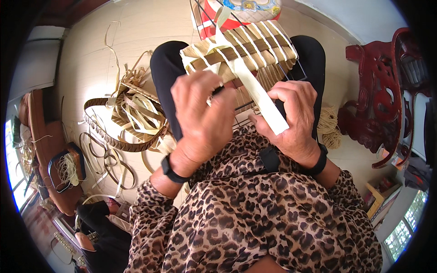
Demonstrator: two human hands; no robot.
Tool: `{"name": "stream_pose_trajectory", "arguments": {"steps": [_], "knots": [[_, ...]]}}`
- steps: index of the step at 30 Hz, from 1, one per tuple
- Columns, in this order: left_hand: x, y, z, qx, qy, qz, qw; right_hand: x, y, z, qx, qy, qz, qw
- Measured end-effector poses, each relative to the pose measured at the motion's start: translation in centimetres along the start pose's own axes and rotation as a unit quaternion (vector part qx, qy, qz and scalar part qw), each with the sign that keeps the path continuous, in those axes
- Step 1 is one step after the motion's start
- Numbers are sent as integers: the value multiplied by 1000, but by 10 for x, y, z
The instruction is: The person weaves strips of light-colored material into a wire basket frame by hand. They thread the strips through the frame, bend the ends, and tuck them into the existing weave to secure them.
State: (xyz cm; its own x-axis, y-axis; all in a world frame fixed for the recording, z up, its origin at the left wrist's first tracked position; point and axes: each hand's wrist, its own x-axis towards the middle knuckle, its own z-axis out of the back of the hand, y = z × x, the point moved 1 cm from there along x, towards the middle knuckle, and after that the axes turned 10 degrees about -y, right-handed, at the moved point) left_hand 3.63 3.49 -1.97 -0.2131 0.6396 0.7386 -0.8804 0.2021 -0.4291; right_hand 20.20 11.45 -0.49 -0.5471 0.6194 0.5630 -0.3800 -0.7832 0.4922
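A woven frame panel (pixel 255 48) rests across my lap, its dark wire frame wrapped in tan strips with pale strips crossing over a brown band. From it a wide pale flat strip (pixel 261 98) runs down toward me. My right hand (pixel 296 116) is closed around this strip near its free end, thumb on one side and fingers on the other. My left hand (pixel 200 113) hovers by the panel's near left edge, fingers curled and smeared by motion. Whether it grips anything does not show. Another pale strip end (pixel 223 20) stands up beyond the panel's far edge.
Coiled brown and pale strips (pixel 132 113) lie on the tiled floor at left. A bundle of tan cord (pixel 328 127) sits at right, beside a carved dark red wooden chair (pixel 373 91). A red patterned object (pixel 246 7) stands ahead. Another person's dark clothing (pixel 102 236) shows at lower left.
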Motion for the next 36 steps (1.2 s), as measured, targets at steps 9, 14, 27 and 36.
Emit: {"name": "stream_pose_trajectory", "arguments": {"steps": [9, 14, 27, 36], "knots": [[-8, -17, -16, -14, -46, -3, 999, -1, -8, -8, 21, -39, 27, 999], [-9, -13, -19, -35, -66, 25, 997, -2, -9, -11, 78, -36, -16, 996], [-8, -15, -24, -11, -69, 22, 997, 1, -14, -10, 102, -21, -14, 994], [-13, -20, -9, -125, -43, 93, 987, 13, -24, -7, 129, 105, 49, 985]]}}
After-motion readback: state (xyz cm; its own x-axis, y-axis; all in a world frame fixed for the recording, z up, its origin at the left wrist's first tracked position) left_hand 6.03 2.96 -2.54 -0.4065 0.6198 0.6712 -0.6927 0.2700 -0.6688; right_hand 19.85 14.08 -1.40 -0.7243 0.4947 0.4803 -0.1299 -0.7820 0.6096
